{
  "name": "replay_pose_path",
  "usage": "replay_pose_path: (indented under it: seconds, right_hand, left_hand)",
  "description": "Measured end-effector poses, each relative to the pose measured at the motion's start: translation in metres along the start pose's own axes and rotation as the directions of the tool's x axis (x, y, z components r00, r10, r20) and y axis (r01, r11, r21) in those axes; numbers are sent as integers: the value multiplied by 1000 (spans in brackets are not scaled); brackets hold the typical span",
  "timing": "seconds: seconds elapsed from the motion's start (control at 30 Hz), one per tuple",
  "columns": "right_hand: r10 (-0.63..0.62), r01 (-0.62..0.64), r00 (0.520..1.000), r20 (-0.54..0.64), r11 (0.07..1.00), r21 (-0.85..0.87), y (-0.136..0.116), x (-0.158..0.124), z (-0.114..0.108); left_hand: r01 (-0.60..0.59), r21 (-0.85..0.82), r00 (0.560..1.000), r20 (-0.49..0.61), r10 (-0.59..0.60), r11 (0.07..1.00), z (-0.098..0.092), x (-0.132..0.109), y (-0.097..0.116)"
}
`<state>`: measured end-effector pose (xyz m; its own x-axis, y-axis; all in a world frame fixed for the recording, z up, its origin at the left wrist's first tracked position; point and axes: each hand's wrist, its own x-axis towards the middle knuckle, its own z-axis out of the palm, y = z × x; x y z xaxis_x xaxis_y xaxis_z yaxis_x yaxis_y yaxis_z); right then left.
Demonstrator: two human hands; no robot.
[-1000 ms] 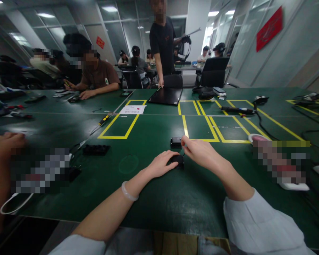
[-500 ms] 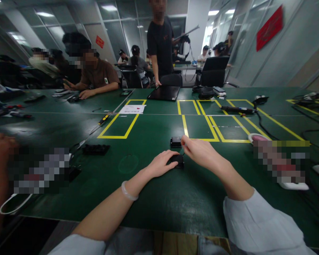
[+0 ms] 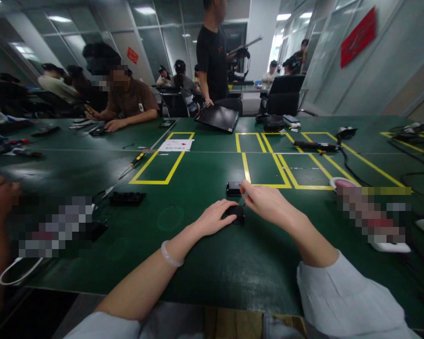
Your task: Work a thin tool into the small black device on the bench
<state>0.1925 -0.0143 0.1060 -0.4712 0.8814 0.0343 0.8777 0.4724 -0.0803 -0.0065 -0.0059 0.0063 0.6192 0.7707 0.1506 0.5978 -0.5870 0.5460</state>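
My left hand is closed on a small black block that lies on the green table. Just to the right, my right hand is closed in a pinch above the block's right edge. A thin dark piece shows below its fingertips, too small to make out. A second black block sits directly behind the first, close to the right fingertips.
A black part and a yellow-black screwdriver lie to the left. Blurred-out items flank both sides. Yellow tape marks the table. Behind it, a standing person holds a black panel. Another person's hand is at far left.
Across the table, the standing person has turned and tilted the black panel up from the table. My hands and the two black blocks have not visibly moved.
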Motion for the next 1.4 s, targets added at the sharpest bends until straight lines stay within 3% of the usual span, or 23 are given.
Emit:
replay_pose_path:
  seconds: [0.27, 0.93, 1.13, 1.4]
  right_hand:
    - [28, -27, 999, 23, 998, -59, -2, 2, -1]
    - [4, -4, 1000, -31, 1000, 5, 1, 1, 1]
    - [39, -39, 999, 7, 996, -74, 1, 3, 3]
    - [-4, 4, 1000, -29, 1000, 1, 2, 1, 3]
  left_hand:
    - [4, -7, 1000, 3, -3, 1000, 0, 0, -1]
    - [-4, -5, 1000, -4, 4, 1000, 2, 0, -2]
    - [-18, -1, 1000, -7, 18, 1000, 2, 0, -2]
    - [-16, -1, 1000, -12, 16, 1000, 2, 0, -2]
